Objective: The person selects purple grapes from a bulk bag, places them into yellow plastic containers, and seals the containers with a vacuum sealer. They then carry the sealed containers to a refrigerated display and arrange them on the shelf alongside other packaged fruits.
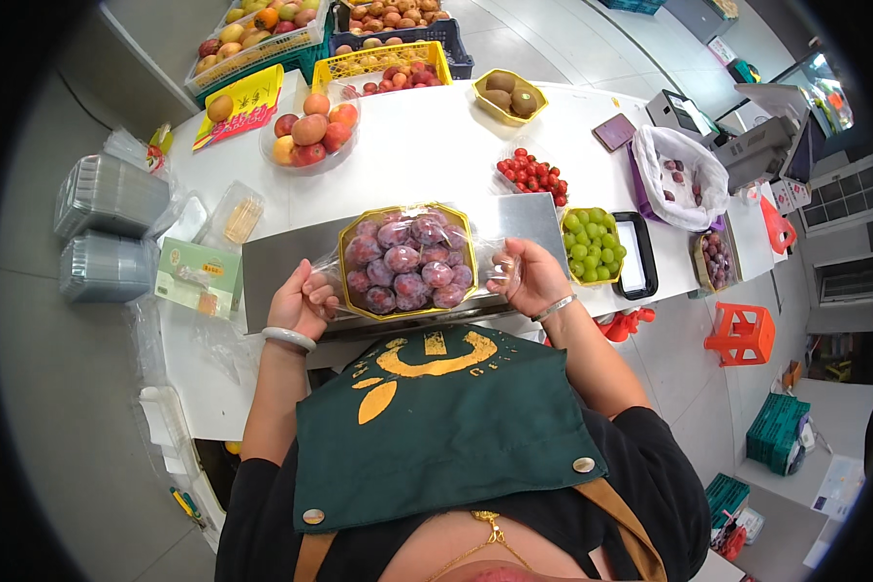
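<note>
Two hands, one tray. Octagonal yellow-rimmed tray [422, 312] of purple plums [403, 259], under clear film [490, 262], sits over the brushed-metal platform [274, 276], roughly midway between the platform's left and right ends and by the near edge of the white surface [427, 160]. Whether the tray bears on the metal or hangs just above it: cannot tell.

Left hand [304, 299]: fingers curled in, closed on film drawn out at the left. Right hand [532, 278]: thumb and fingers pinched on the film gathered past the right rim.

Technique (judgement): pull both ends evenly and keep the tray level, so the film lies taut without bruising or shifting the piled fruit; then fold the ends beneath, smoothing wrinkles. Too hard a tug on one side could tear the film or tip the tray.

Orientation: open face up. Long axis runs left to right, near parallel to the platform's near edge, right end angled slightly toward the surface's far edge. Near-symmetrical outline; no distinct front.
</note>
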Motion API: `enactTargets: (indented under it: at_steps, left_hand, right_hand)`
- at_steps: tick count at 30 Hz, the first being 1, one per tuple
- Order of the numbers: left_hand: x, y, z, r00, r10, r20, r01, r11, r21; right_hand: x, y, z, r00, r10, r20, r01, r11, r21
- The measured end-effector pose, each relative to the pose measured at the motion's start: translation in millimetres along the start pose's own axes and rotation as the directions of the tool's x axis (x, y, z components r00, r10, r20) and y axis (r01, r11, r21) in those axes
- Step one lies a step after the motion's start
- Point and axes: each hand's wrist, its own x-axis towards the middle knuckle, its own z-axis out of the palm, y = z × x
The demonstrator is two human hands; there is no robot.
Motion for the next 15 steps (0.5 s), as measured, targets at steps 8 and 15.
enactTargets:
  at_steps: [8, 15]
  left_hand:
    - [15.2, -29.2, 23.3, 0.670, 0.698, 0.253, -0.136, -0.220, 0.966]
    - [30.2, -39.7, 34.0, 0.774, 0.558, 0.300, 0.106, -0.581, 0.807]
  right_hand:
    - [22.0, 18.3, 17.0, 0.796, -0.562, 0.226, -0.009, -0.384, -0.923]
    - [41.5, 30.1, 27.3, 0.829, -0.378, 0.412, -0.035, -0.770, -0.637]
